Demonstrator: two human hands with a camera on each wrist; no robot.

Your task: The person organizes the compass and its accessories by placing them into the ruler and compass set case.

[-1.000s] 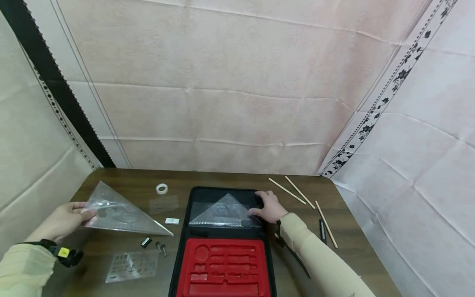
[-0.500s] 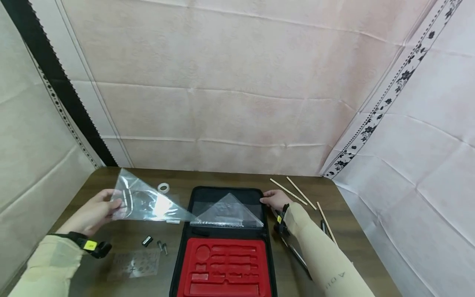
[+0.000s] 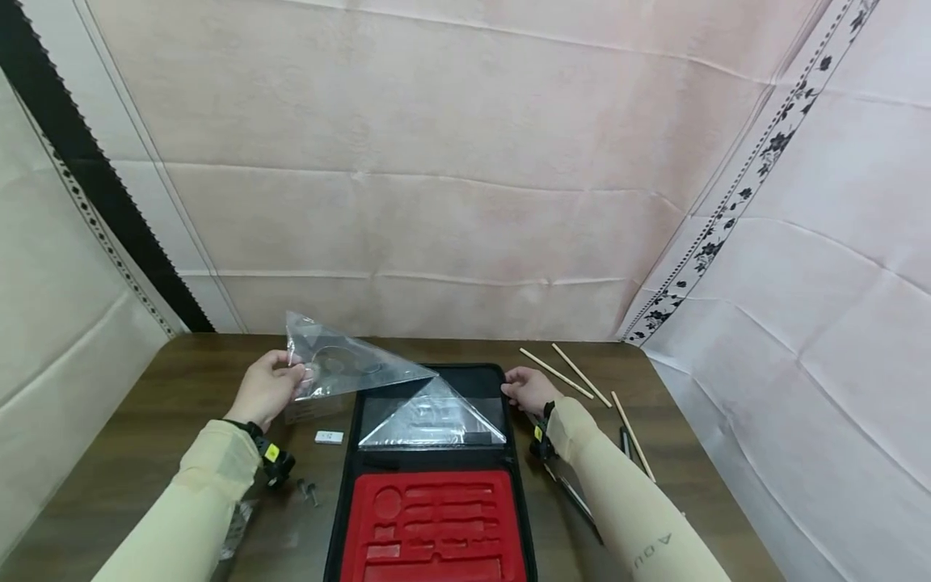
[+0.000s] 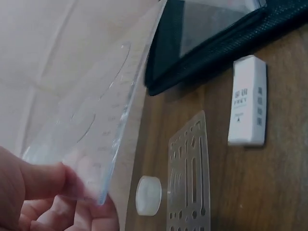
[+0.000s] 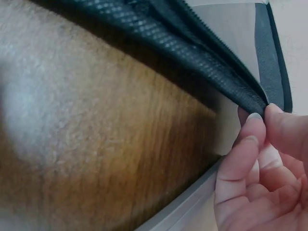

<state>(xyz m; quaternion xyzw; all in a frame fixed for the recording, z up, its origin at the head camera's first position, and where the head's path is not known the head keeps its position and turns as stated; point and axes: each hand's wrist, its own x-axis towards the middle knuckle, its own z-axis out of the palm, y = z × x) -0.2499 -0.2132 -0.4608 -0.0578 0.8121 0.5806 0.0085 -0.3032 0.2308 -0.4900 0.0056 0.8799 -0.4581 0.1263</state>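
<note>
My left hand [image 3: 271,386] pinches a large clear set square [image 3: 356,361] by its short side and holds it tilted in the air, its tip over the far left corner of the open black case [image 3: 509,420]. In the left wrist view my thumb and fingers [image 4: 53,185] grip the set square [image 4: 106,115]. My right hand [image 3: 525,386] holds the case's far right corner, and its fingertips [image 5: 250,132] pinch the case's zip edge [image 5: 240,91]. A smaller clear set square [image 3: 436,416] lies in the lid. The red foam tray [image 3: 436,525] has moulded slots.
A white eraser [image 3: 329,437] lies left of the case, with a clear stencil [image 4: 188,183] and a tape roll [image 4: 148,195] beside it. Small metal parts [image 3: 305,488] lie nearer me. Three wooden sticks [image 3: 569,373] and a black pen [image 3: 625,441] lie to the right.
My left hand lifted the large set square off the table and carried it right, to the case. My right hand left the small set square and took the case's far right corner.
</note>
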